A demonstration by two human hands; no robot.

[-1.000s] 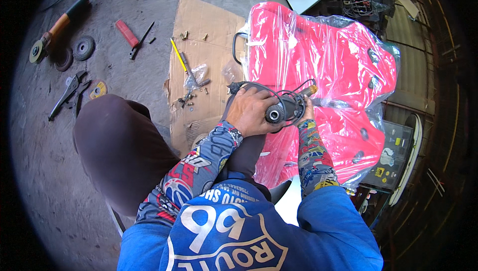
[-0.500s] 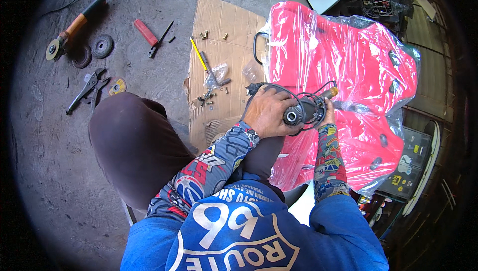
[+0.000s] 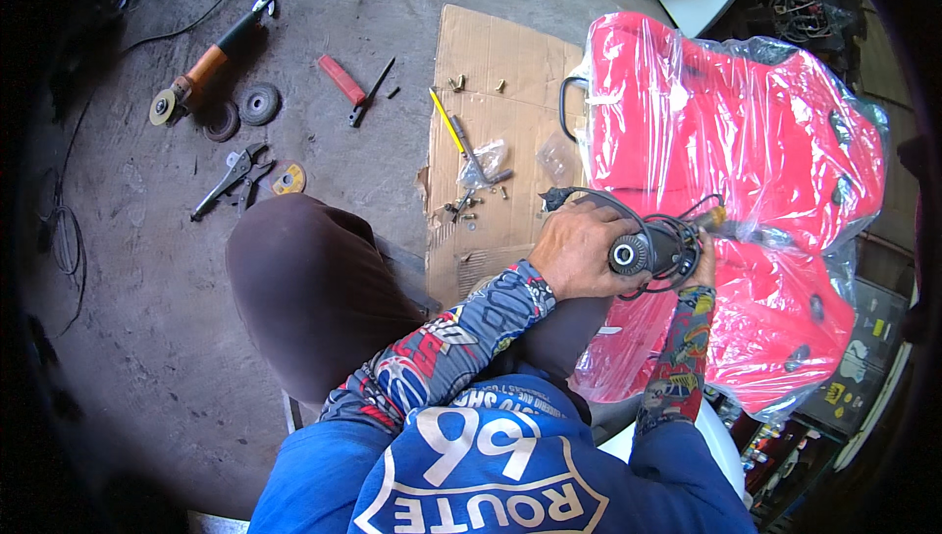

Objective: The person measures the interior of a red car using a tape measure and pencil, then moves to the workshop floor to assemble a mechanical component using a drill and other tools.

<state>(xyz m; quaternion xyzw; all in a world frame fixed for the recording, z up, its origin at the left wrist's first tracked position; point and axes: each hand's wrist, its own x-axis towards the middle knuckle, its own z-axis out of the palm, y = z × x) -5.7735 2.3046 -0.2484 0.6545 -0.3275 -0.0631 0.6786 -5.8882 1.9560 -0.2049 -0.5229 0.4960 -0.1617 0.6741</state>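
Note:
A corded electric drill [image 3: 667,252] is held between both hands, its toothed chuck facing up at me and its black cord coiled round the body. My left hand [image 3: 583,247] is closed over the drill's left side, beside the chuck. My right hand [image 3: 706,264] grips the drill from the right, its fingers partly hidden by the cord loops. The drill is above the edge of a red seat [image 3: 677,132] wrapped in clear plastic. Part of the cord and a black end, likely the plug, lie by my left fingers.
Left of the seat, flat cardboard [image 3: 510,53] bears a yellow pencil-like stick [image 3: 446,122], bolts and small plastic bags. On the concrete floor lie an angle grinder [image 3: 206,70], grinding discs [image 3: 259,103], locking pliers [image 3: 234,181] and a red-handled tool [image 3: 342,81]. A dark case [image 3: 859,357] stands right.
The whole view has shifted, so the scene sits farther right and a little lower. Both hands keep their hold on the drill, with hardly any change in grip.

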